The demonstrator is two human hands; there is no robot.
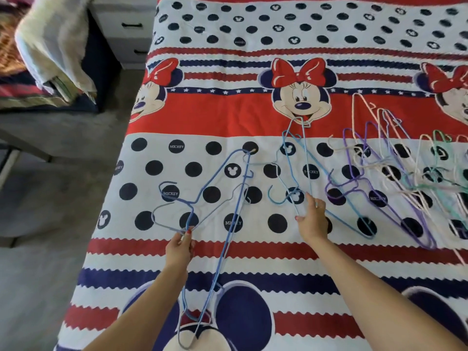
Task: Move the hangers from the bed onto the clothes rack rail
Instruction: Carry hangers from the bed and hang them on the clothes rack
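Thin wire hangers lie across a bed point(253, 252) with a red, white and navy cartoon cover. My left hand point(180, 247) pinches two blue hangers point(229, 214) near their hooks, their long frames slanting over the cover. My right hand point(312, 219) reaches over a light blue hanger point(297, 158) in the middle, fingers curling on its wire. To the right lies a pile of purple hangers point(374, 178), white hangers point(395, 148) and green hangers point(440, 158), overlapping one another. No clothes rack rail is in view.
Grey floor point(50, 224) runs along the bed's left side. A white drawer unit point(126, 29) stands at the upper left beside the bed. Folded cloth point(53, 44) hangs over dark furniture at the far left.
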